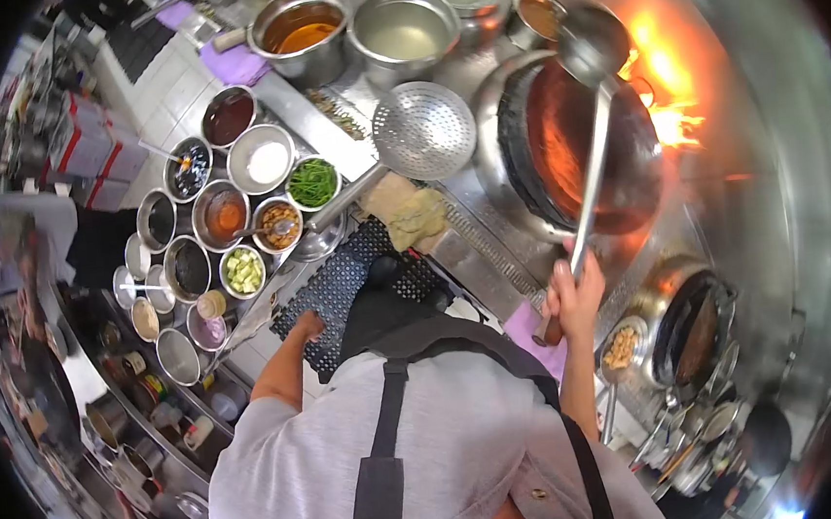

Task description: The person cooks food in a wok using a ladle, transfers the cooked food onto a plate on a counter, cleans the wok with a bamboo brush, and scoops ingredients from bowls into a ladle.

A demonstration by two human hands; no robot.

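My right hand [574, 291] grips the handle of a long ladle [596, 172], whose round bowl is over the far part of a wok [624, 175]. The wok is tilted on a burner ring, with orange flames [660, 74] along its far right edge. Just below my right hand is a wooden handle end [550, 332]. My left hand [311, 325] hangs by my left side above a black perforated mat [329, 281], its fingers curled in, with nothing visible in them. A perforated strainer [423, 130] lies left of the wok.
Bowls of sauces, green vegetables [312, 183] and other ingredients stand on the left. Metal pots [405, 36] are at the top. A yellowish cloth [417, 220] lies on the counter edge. A second wok [699, 330] and a strainer of nuts [623, 348] are at the lower right.
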